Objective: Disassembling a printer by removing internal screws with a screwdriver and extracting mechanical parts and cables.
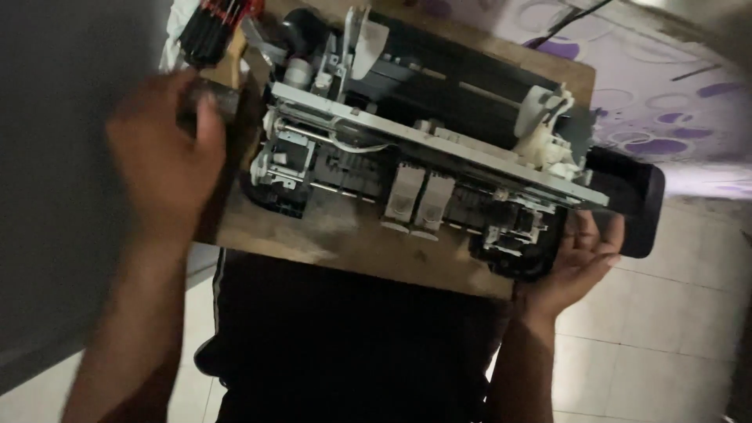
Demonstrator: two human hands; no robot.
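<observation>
Two bare hands frame an opened printer mechanism, the largest item in my head view. It lies aslant on a worn wooden board that rests across my dark-clad lap; its outer cover is off, exposing a long grey metal rail, black plastic framing, white plastic gears and levers at the right end, and two grey cartridge holders near the front edge. A black tray or panel juts out past the board's right end. Behind lies a cloth with purple circles; pale floor tiles show below. My left hand, blurred, is curled closed round a dark cylindrical part at the printer's left end. My right hand, fingers spread and palm up, supports the mechanism's right front corner from beneath. Smallest, a cluster of red-and-black tool handles sits at the upper left.
</observation>
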